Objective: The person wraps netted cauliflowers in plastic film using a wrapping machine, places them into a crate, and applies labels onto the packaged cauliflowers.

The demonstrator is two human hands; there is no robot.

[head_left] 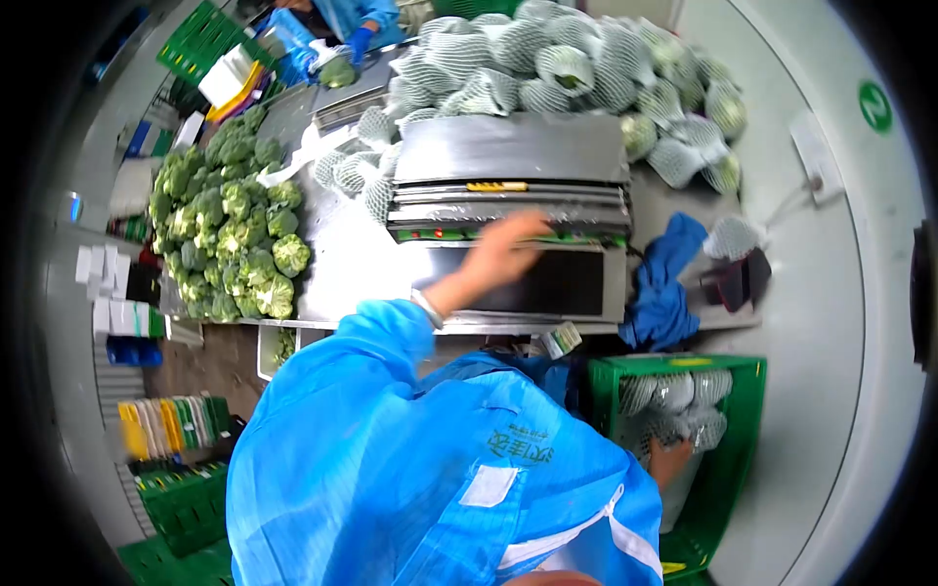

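My left hand [503,256] is over the front of the metal wrapping machine [513,151], above its dark plate [547,283]; motion blurs its fingers. My right hand [669,461] reaches down into the green crate [740,439] at the lower right. It is at a wrapped, net-sleeved vegetable [702,427], and its fingertips are hidden there. More net-sleeved bundles [674,391] lie in rows in that crate. Behind the machine is a big heap of vegetables in white foam nets [518,44].
Broccoli heads [234,230] are piled on the table's left side. A blue cloth [664,283] and a dark red object [738,281] lie at the right. A co-worker with blue gloves [362,41] handles a broccoli head at the far side. Green crates [186,508] stand lower left.
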